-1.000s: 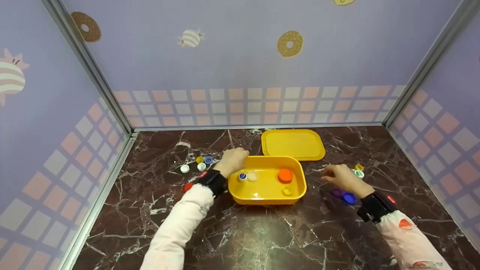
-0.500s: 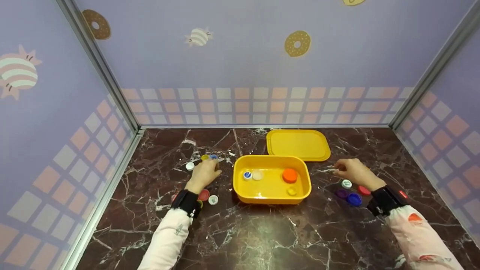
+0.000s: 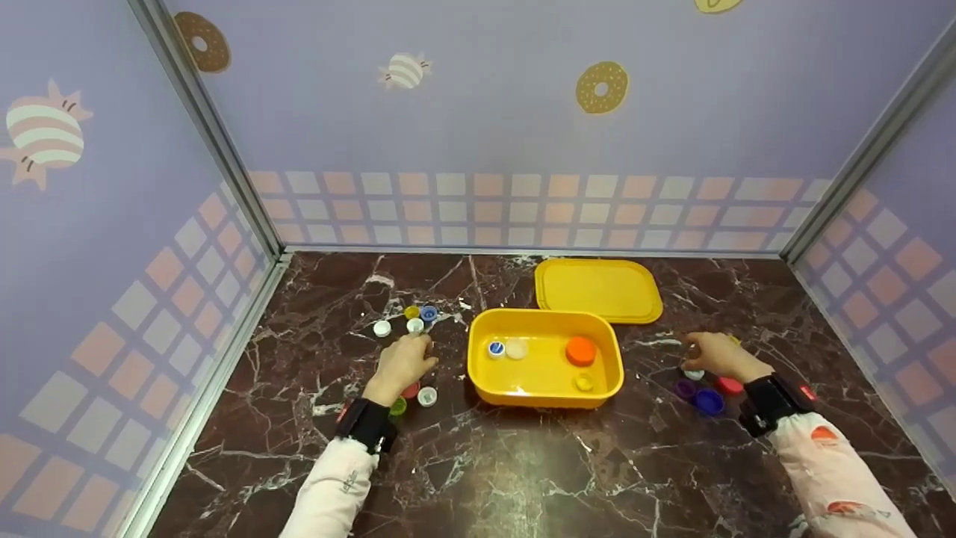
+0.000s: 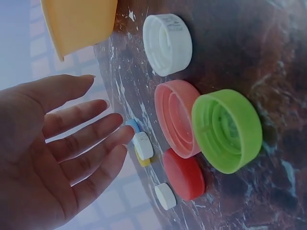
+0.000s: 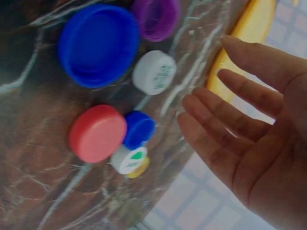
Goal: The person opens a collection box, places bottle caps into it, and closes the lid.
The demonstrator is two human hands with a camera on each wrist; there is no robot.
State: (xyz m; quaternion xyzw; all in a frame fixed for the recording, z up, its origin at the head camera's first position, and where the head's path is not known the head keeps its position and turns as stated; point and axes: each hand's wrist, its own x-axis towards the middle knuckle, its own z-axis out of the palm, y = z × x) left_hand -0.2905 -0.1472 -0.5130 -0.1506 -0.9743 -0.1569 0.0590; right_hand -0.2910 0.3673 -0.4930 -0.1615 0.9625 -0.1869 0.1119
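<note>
My left hand, fingers relaxed and holding nothing, hovers over the left group of bottle caps. In the left wrist view these include a green cap, a pink cap, a red cap and a white cap. My right hand hangs loosely over the right group, also with nothing in it. Under it the right wrist view shows a large blue cap, a purple cap, a white cap with green print and a red cap.
Between the hands stands a yellow box with an orange cap, a blue-and-white cap, a pale cap and a small yellow cap inside. Its yellow lid lies behind it. Patterned walls enclose the marble-look table.
My left hand has come from over the box's left edge to the left caps, then slightly nearer me. My right hand has lowered a little over its caps. The head view has shifted slightly.
</note>
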